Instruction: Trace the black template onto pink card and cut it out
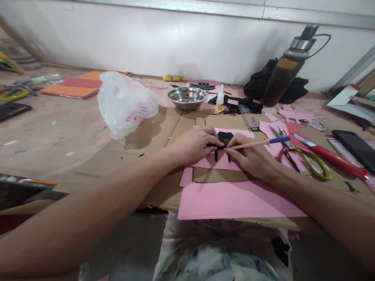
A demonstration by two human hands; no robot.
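Note:
A small black cut-out piece with narrow strips lies on a pink sheet in front of me. My left hand comes in from the left, its fingers closed on the edge of the black piece. From the right, my right hand pinches at the other side of that piece. A thin wooden stick with a blue end is held in the same right hand and points to the right. Its working tip is hidden near the fingers. Beneath lie cardboard and larger pink sheets.
Right of my hands lie scissors, a red-handled knife and a phone. Behind are a steel bowl, a small glue bottle and a tall drink bottle. A white plastic bag sits left.

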